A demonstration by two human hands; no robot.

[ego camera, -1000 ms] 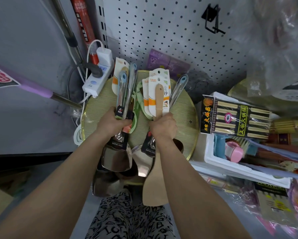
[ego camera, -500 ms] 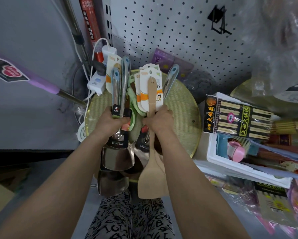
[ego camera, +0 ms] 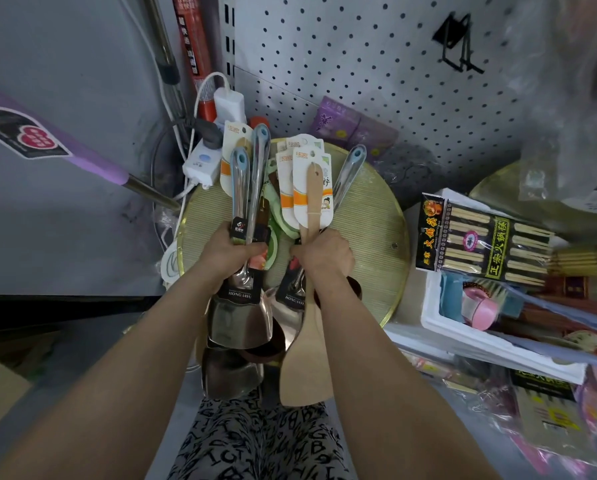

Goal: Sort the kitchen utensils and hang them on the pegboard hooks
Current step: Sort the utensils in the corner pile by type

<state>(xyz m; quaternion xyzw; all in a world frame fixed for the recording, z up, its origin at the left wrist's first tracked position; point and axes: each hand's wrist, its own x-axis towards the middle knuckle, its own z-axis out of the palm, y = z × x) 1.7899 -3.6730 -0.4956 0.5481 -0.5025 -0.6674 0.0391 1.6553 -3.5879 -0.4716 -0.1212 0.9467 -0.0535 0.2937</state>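
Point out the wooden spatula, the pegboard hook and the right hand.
wooden spatula (ego camera: 305,372): head view, flat blade.
pegboard hook (ego camera: 445,32): head view, black base.
right hand (ego camera: 324,254): head view, back of hand.

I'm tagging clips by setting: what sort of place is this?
Likely a small housewares shop or stockroom: a pegboard with a black display hook, labelled steel spatulas in the left hand, a carded wooden spatula in the right hand, packaged chopsticks alongside.

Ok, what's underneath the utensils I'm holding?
A round woven tray with a gold rim lies below the utensils. Its middle is hidden by them, the left hand and the right hand. Nearer you, patterned trousers show below the blades.
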